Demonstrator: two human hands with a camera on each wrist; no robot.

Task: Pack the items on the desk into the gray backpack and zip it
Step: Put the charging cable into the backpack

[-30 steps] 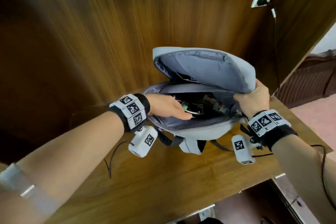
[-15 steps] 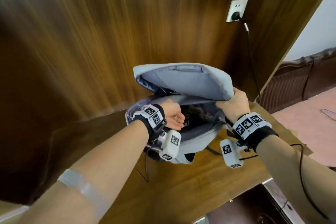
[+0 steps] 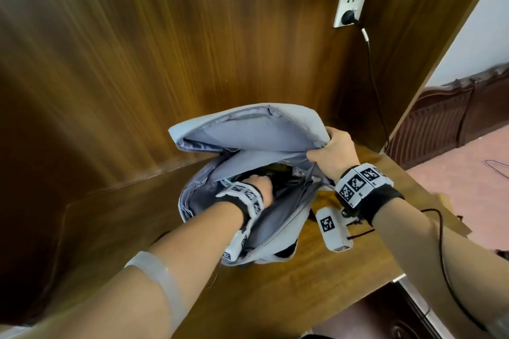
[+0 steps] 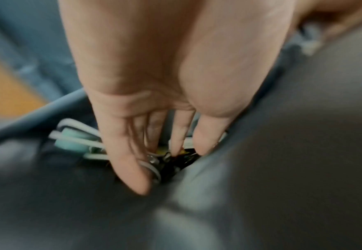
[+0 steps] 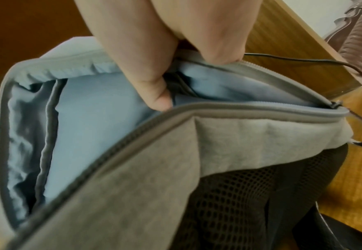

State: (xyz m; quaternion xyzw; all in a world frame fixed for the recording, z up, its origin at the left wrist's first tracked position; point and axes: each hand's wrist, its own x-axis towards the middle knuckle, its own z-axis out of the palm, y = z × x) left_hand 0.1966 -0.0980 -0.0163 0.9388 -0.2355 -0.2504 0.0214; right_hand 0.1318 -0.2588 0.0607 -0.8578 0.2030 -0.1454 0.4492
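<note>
The gray backpack [image 3: 283, 226] stands unzipped on the wooden desk [image 3: 275, 297], its flap [image 3: 248, 129] lifted. My right hand [image 3: 330, 151] pinches the flap's edge and holds it up; in the right wrist view the right hand [image 5: 165, 76] has its thumb inside the lining of the backpack [image 5: 133, 169]. My left hand [image 3: 259, 187] reaches into the main compartment. There the left hand [image 4: 171, 162] has straight fingers pressing down on packed items: a white and teal cable [image 4: 75, 140], a metal key ring [image 4: 154, 169] and dark objects I cannot make out.
A wall socket with a black plug [image 3: 349, 8] sits on the wood panel behind, its cable [image 3: 374, 77] hanging down to the desk's far right corner. The desk ends close to my right arm, with dark wooden furniture [image 3: 454, 113] beyond. The backpack's black mesh panel [image 5: 240, 194] faces me.
My left hand has gone from the opening's edge deeper into the compartment. My right hand has kept its hold on the flap. The head view has shifted.
</note>
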